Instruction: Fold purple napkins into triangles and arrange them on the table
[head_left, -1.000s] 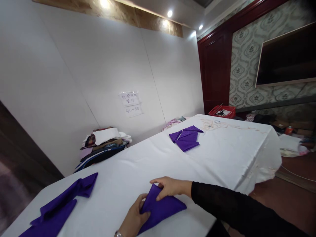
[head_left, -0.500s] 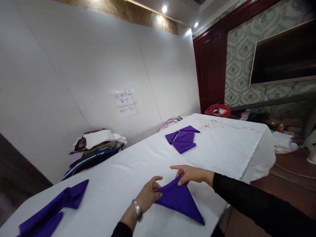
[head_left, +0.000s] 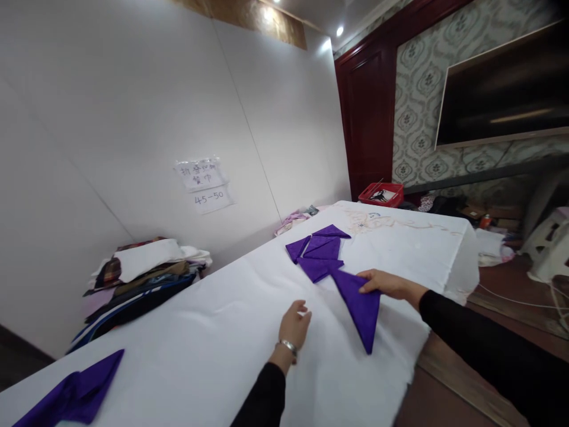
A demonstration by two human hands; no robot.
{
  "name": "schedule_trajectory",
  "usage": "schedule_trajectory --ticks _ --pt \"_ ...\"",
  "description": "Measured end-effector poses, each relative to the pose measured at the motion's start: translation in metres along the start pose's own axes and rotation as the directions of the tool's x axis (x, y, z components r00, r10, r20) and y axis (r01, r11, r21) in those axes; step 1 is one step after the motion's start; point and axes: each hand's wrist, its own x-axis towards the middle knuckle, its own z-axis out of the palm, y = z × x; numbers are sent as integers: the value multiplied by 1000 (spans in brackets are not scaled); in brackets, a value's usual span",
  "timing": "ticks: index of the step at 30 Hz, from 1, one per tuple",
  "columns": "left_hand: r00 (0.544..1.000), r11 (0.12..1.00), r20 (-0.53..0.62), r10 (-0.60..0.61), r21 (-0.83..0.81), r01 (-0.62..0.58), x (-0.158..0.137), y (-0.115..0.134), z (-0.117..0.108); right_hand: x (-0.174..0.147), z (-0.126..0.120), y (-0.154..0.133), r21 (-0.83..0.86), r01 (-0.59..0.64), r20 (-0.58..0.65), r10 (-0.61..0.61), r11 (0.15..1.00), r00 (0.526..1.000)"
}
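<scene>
A purple napkin folded into a triangle (head_left: pixel 360 305) hangs from my right hand (head_left: pixel 384 283), whose thumb and fingers pinch its upper right edge. One corner points down toward the white tablecloth, and another reaches the folded purple napkins (head_left: pixel 326 246) lying farther back; whether they touch I cannot tell. Left of the held napkin, my left hand (head_left: pixel 294 325) is over the cloth with loosely curled fingers, apart and holding nothing. A silver bracelet circles that wrist. At the lower left lies a crumpled purple napkin (head_left: pixel 84 388), partly cut off by the frame.
A white tablecloth (head_left: pixel 213 356) covers the long table, which drops off on the right. Stacked clothes (head_left: pixel 146 279) stand by the wall at left. A red basket (head_left: pixel 381 194) is beyond the far end, and a white stool (head_left: pixel 553 249) stands at right.
My left hand has let go of the triangular napkin. My right hand has carried it away to the right and farther back, toward the other folded napkins. The view has turned slightly right.
</scene>
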Motion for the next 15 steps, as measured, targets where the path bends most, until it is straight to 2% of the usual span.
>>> schedule_trajectory --ticks 2,4,6,8,11,15 --pt "994 977 -2 106 185 -104 -14 -18 18 -4 -40 5 66 -32 -171 43 997 984" --pt "970 912 11 244 338 -233 -27 -29 30 -4 -75 13 118 -54 -315 89 992 945" --pt "941 845 30 336 431 -316 -36 -33 35 2 -102 22 147 -81 -426 137 986 894" --pt "927 809 44 371 475 -347 -38 -34 36 13 -121 28 164 -115 -499 183 980 847" --pt "909 766 51 414 520 -378 -36 -38 35 37 -137 29 168 -140 -518 208 976 830" --pt "856 692 50 514 565 -449 -31 -55 38 70 -148 10 131 -99 -457 149 986 877"
